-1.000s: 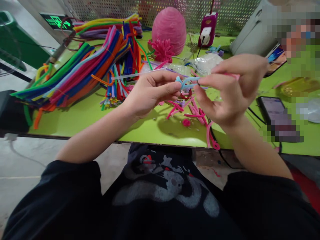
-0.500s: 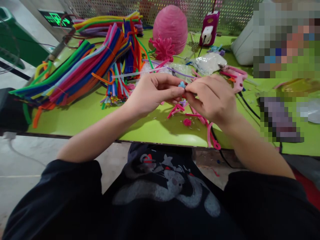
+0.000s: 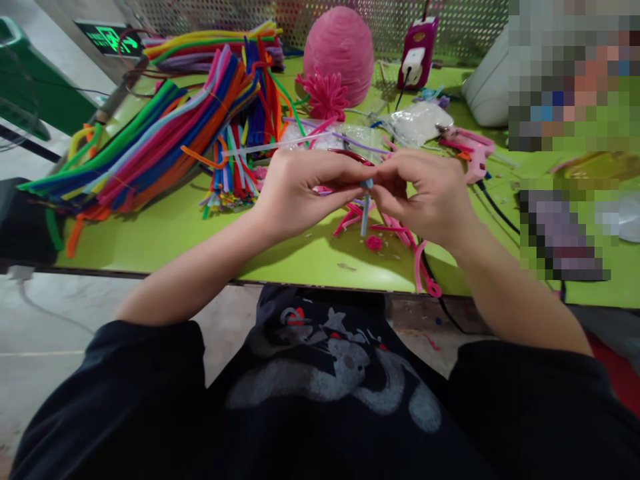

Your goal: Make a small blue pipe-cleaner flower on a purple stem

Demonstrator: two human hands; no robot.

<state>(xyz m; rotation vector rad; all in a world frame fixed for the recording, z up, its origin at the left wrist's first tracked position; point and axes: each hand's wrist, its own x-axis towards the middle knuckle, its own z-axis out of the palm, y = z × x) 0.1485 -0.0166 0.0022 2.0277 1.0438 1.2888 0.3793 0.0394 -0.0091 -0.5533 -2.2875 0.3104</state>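
Light-blue pipe cleaner (image 3: 365,217) pinched in closed fingertips of left hand (image 3: 303,187) and right hand (image 3: 427,193), end toward six o'clock.

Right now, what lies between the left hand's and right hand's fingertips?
In the head view, a light-blue fuzzy stem, one length hanging down.

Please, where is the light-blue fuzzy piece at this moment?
In the head view, the light-blue fuzzy piece is just right of centre, held between the left hand and right hand, its tail pointing down towards the small pink ball.

Light blue pipe cleaner (image 3: 365,215)
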